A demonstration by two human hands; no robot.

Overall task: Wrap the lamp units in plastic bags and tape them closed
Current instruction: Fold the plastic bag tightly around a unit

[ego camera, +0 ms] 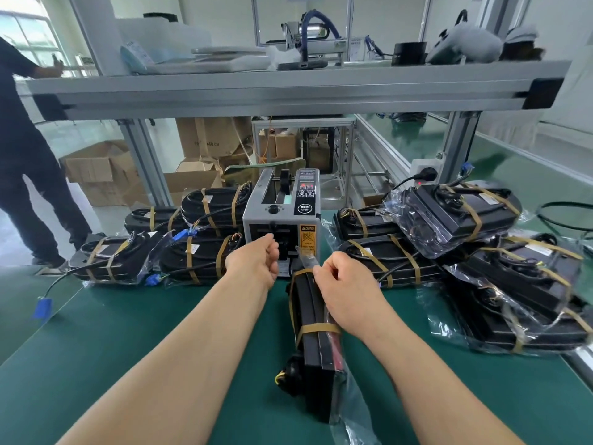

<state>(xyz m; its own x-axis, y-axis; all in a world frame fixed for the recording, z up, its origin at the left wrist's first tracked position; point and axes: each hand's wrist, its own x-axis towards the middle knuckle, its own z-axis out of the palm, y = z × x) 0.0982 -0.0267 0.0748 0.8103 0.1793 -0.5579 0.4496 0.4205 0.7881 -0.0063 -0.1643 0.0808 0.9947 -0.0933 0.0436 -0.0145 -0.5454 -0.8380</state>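
Head view. Logged lamp unit [313, 332] at mid-bench on green mat [128, 348], standing on its long edge, lengthwise away from the camera, bound by two tan tape bands. Noted plastic bag [353, 422] sleeved over it, loose mouth trailing off the near end toward the bench's near edge. Saw right hand [340, 293] at the unit's far top edge, thumb and forefinger pinching the gathered bag there. Found left hand [256, 261] just in front of the outlet of tape dispenser [282, 220], fingers curled inward; cannot tell whether any tape is held. Recorded wrapped units on both sides of the dispenser: left stack [192, 261] lying low along the far edge, right stack [481, 252] piled higher and reaching the aluminium side rail [577, 361]. Observed only a narrow strip of mat between lamp unit and right stack; a wider stretch left of the left forearm, with blue connector [41, 308] at the mat's left edge. Noted shelf beam [288, 91] overhanging the dispenser.
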